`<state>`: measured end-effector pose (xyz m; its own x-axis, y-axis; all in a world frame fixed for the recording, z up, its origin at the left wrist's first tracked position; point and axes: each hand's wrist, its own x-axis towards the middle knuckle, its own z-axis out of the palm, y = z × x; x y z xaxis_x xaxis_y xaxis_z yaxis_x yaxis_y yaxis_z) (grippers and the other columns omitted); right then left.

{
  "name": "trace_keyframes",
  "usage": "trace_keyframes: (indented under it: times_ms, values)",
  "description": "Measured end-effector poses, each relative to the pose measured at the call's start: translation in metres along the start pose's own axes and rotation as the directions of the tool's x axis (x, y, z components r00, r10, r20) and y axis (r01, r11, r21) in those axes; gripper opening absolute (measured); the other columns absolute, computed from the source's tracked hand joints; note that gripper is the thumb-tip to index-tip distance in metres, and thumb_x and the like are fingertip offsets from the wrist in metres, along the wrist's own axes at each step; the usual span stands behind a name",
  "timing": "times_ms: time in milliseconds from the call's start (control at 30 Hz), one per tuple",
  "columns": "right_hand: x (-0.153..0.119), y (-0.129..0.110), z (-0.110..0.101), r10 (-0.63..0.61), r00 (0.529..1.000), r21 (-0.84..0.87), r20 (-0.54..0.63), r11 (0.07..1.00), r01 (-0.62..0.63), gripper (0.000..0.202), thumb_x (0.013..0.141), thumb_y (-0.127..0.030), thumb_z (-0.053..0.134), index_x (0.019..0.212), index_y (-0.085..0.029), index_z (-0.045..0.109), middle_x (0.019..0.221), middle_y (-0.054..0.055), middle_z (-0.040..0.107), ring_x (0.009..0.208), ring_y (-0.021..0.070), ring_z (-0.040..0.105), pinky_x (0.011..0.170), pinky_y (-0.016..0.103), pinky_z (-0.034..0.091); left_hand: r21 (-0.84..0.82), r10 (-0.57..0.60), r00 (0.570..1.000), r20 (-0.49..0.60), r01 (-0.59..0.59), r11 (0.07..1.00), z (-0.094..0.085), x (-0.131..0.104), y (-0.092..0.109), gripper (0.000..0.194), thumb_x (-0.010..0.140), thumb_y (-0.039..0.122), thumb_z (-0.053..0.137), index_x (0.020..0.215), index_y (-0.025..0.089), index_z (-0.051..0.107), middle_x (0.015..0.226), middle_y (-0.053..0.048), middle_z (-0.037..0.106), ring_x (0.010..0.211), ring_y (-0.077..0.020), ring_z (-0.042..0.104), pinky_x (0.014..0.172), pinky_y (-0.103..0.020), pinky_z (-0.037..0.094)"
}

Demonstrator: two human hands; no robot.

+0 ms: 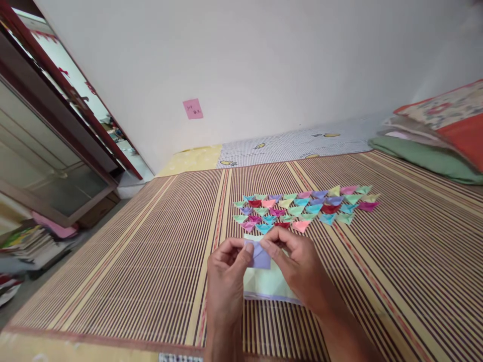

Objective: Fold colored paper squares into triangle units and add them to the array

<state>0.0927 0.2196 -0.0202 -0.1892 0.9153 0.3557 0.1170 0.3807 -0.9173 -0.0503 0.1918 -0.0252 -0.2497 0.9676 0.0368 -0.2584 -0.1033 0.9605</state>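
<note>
A small folded purple paper [261,257] is held up between both hands, above a light green sheet stack [268,284] on the striped mat. My left hand [229,264] pinches its left edge between thumb and fingers. My right hand [296,259] pinches its upper right corner, thumb in front. Just beyond the hands lie several small folded paper boats in rows, among them a pink one [301,226] and a blue one [264,229]. The fingers hide part of the purple paper's top edge.
The striped mat [151,261] covers the bed. Folded bedding, including a green piece [422,160], is stacked at the right by the wall. A pink note [192,108] is stuck on the wall. Books [28,246] and an open doorway are at the left.
</note>
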Motion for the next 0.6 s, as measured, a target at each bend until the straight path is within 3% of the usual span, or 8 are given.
trace_keyframes:
  times_ms: [167,400,600]
  values:
    - [-0.0004,0.0011,-0.0025,0.021,0.999,0.030,-0.030,0.999,-0.020,0.027,0.096,-0.035,0.058,0.074,-0.020,0.063,0.068,-0.001,0.061,0.065,0.0156,0.054,0.060,0.027,0.039,0.050,-0.022,0.996,0.086,0.018,0.999,0.0005,0.0006,0.0000,0.023,0.076,0.032,0.085,0.071,0.015,0.071,0.061,0.000,0.064,0.060,-0.0106,0.055,0.059,-0.021,0.044]
    - [-0.0004,-0.0039,0.0029,0.049,0.999,0.056,0.011,0.997,-0.049,0.021,0.090,-0.033,0.064,0.075,-0.020,0.062,0.068,-0.001,0.062,0.066,0.0159,0.054,0.062,0.028,0.043,0.007,0.058,0.998,-0.035,-0.058,0.998,0.0034,-0.0022,0.0002,0.020,0.076,0.032,0.085,0.073,0.016,0.073,0.066,-0.001,0.068,0.063,-0.0120,0.059,0.061,-0.022,0.048]
    - [-0.0028,-0.0040,0.0002,0.041,0.999,0.067,0.034,0.997,-0.044,0.025,0.096,-0.031,0.055,0.074,-0.020,0.059,0.067,-0.002,0.058,0.064,0.0143,0.052,0.059,0.027,0.040,-0.058,-0.042,0.999,0.020,0.043,0.997,0.0021,-0.0018,0.0021,0.024,0.071,0.032,0.088,0.069,0.015,0.071,0.062,0.000,0.066,0.058,-0.0103,0.055,0.056,-0.020,0.046]
